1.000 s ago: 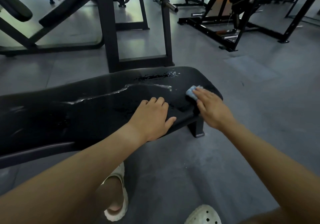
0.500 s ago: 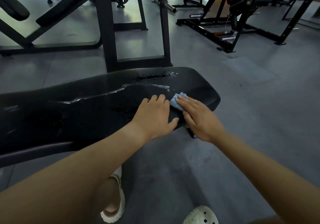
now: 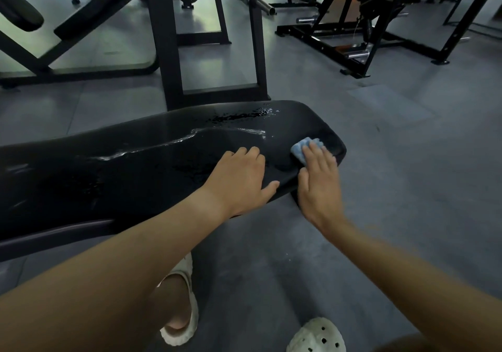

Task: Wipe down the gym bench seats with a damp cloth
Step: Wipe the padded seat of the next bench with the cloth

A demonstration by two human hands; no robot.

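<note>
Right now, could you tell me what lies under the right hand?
A blue cloth on the wet bench pad; only its far edge shows, the right hand covers the rest.

Dim, bluish light; glare on wet bench (image 3: pixel 163 161); edges bowed

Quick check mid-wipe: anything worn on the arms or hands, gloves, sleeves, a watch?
Nothing worn shows. The left hand and right hand have no gloves, and no watch, band or ring is visible. No sleeves either, bare right to the frame edge.
</note>
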